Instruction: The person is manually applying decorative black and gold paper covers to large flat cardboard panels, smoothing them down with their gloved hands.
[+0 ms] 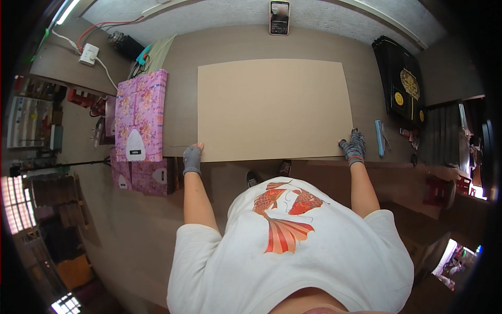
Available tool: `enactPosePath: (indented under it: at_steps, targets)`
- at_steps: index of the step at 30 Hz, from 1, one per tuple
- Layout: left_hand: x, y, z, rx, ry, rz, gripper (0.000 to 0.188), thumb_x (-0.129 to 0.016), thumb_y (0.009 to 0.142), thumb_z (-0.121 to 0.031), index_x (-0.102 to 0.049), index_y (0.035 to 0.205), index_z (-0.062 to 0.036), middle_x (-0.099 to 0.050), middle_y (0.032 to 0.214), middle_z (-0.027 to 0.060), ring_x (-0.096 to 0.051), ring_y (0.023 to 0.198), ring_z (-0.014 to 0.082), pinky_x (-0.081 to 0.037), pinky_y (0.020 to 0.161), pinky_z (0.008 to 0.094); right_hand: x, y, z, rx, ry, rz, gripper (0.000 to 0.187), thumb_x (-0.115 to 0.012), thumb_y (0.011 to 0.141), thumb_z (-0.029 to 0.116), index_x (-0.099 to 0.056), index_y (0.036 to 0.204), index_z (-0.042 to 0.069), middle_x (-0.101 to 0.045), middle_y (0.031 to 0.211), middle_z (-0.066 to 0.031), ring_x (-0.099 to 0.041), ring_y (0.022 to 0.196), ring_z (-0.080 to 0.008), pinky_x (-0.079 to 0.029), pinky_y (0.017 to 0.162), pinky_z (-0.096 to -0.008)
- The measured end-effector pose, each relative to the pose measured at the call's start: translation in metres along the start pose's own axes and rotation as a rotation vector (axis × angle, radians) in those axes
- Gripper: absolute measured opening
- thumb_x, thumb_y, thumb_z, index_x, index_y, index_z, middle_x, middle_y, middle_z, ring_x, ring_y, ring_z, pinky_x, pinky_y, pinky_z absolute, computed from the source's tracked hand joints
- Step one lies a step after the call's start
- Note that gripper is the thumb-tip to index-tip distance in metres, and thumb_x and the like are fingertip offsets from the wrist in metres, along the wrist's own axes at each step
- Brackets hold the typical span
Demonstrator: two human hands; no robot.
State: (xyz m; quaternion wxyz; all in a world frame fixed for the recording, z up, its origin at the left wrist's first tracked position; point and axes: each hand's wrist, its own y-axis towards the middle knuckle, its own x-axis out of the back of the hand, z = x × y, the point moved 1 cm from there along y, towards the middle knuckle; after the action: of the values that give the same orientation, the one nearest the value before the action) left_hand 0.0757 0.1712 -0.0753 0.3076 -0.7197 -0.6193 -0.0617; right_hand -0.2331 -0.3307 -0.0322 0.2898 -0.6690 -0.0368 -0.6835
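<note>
A large flat tan cardboard sheet [274, 110] lies on the grey-brown table [180, 112] in front of me, its near edge along the table's front edge. At the near left corner, my left hand [192, 158], in a grey glove with bare fingertips, is closed on the sheet; the thumb shows and the other fingers are mostly hidden. My right hand [354, 146], gloved in patterned grey, rests at the near right corner with its fingers stretched forward along the side edge and its thumb over the board. To its right lie a light-blue box cutter [379, 138] and a thin tool [386, 137].
Pink floral folded packages [140, 115] are stacked on the left, with more below. Black packages with gold emblems [400, 83] stand at the right. A phone [279, 18] leans against the back wall. A white power socket [89, 54] with cables sits far left.
</note>
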Motion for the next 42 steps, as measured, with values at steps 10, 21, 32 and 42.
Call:
enactPosePath:
  at_steps: [10,21,32,42]
  targets:
    - [0.003,0.006,0.010,0.016,0.069,0.043,0.045,-0.070,0.083,-0.037,-0.067,0.107,0.0005,-0.068,0.099,0.0083,-0.062,0.091,0.0184,-0.050,0.080,0.0328,-0.001,-0.003,0.002,0.046,0.033,-0.066,0.093,-0.079,0.073,0.042,-0.037,0.145,0.000,-0.039,0.146,-0.0264,-0.037,0.138,-0.0375,-0.030,0.115,-0.0409]
    - [0.019,0.008,-0.033,0.388,-0.304,0.379,0.018,-0.070,0.086,-0.024,-0.056,0.085,-0.0138,-0.052,0.078,-0.0032,-0.047,0.060,0.0074,-0.032,0.041,0.0226,0.003,0.056,-0.093,-0.064,0.982,0.094,0.058,-0.061,0.093,0.043,-0.055,0.128,-0.004,-0.061,0.127,-0.0161,-0.056,0.119,-0.0262,-0.041,0.105,-0.0359]
    - [0.021,0.007,-0.079,-0.264,0.699,0.221,0.052,-0.069,0.075,-0.026,-0.056,0.118,0.0009,-0.062,0.119,0.0212,-0.061,0.106,0.0370,-0.050,0.085,0.0427,0.016,0.062,-0.032,0.105,0.374,0.301,0.056,-0.063,0.086,0.031,-0.051,0.132,0.001,-0.059,0.131,-0.0182,-0.056,0.121,-0.0318,-0.044,0.101,-0.0393]
    - [-0.008,-0.090,-0.218,-0.430,0.401,0.381,0.078,-0.074,0.079,-0.034,-0.039,0.139,0.0018,-0.061,0.109,0.0236,-0.063,0.099,0.0396,-0.050,0.086,0.0448,-0.015,0.061,-0.042,0.124,0.311,0.254,0.070,-0.063,0.082,0.025,-0.040,0.144,0.000,-0.049,0.143,-0.0186,-0.045,0.133,-0.0308,-0.034,0.111,-0.0338]
